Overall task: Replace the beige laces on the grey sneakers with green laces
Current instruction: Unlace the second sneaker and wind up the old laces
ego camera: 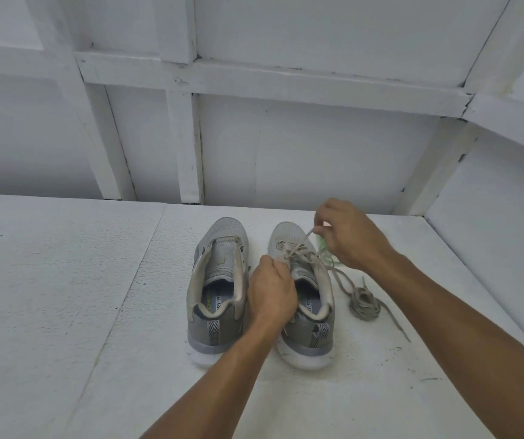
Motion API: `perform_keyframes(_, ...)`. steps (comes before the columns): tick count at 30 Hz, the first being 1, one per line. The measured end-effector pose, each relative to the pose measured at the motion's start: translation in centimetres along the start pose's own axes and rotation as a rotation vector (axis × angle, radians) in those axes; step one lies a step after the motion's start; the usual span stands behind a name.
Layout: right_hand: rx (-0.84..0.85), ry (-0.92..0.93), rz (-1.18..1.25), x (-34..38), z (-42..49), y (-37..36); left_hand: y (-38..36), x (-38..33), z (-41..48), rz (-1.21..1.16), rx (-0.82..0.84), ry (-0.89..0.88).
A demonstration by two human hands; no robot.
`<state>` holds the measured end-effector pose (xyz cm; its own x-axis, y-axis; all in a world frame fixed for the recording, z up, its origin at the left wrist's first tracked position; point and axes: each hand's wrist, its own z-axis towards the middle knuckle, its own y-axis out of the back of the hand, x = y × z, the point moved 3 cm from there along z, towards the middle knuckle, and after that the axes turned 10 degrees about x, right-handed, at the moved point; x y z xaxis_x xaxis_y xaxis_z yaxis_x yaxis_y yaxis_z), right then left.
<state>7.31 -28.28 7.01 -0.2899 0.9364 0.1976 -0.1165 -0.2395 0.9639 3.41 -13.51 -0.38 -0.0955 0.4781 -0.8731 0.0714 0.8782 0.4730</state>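
Note:
Two grey sneakers stand side by side on a white surface, toes pointing away from me. The left sneaker (pixel 218 280) has no lace in it. The right sneaker (pixel 308 299) still carries a beige lace (pixel 295 250) across its eyelets. My left hand (pixel 270 293) grips that lace at the shoe's left side. My right hand (pixel 346 236) pinches a strand of the same lace and holds it up over the toe. A loose beige lace (pixel 363 304) lies bundled to the right of the shoe. Green laces (pixel 325 251) show partly behind my right hand.
The white textured table (pixel 80 296) ends at a white framed wall (pixel 254 137) just behind the shoes. A white side wall (pixel 491 248) closes in on the right.

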Motion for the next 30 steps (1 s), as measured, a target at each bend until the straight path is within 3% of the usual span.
perform_keyframes(12,-0.058,-0.247,0.009,-3.1,0.2,1.7,0.1,-0.1,-0.1,0.005,0.012,0.013)
perform_keyframes(17,0.054,-0.383,0.035,-4.0,-0.9,0.5,0.4,-0.4,0.2,0.073,-0.013,-0.081)
perform_keyframes(21,0.042,-0.385,0.213,-3.0,-3.1,0.1,0.6,-1.4,0.7,0.124,0.036,-0.217)
perform_keyframes(26,0.26,-0.335,0.366,-0.5,-5.9,-2.3,1.0,-2.8,1.4,0.217,0.168,-0.279)
perform_keyframes(30,0.12,-0.345,0.407,-0.2,-6.2,-3.5,0.8,-3.1,2.0,0.305,0.204,-0.314)
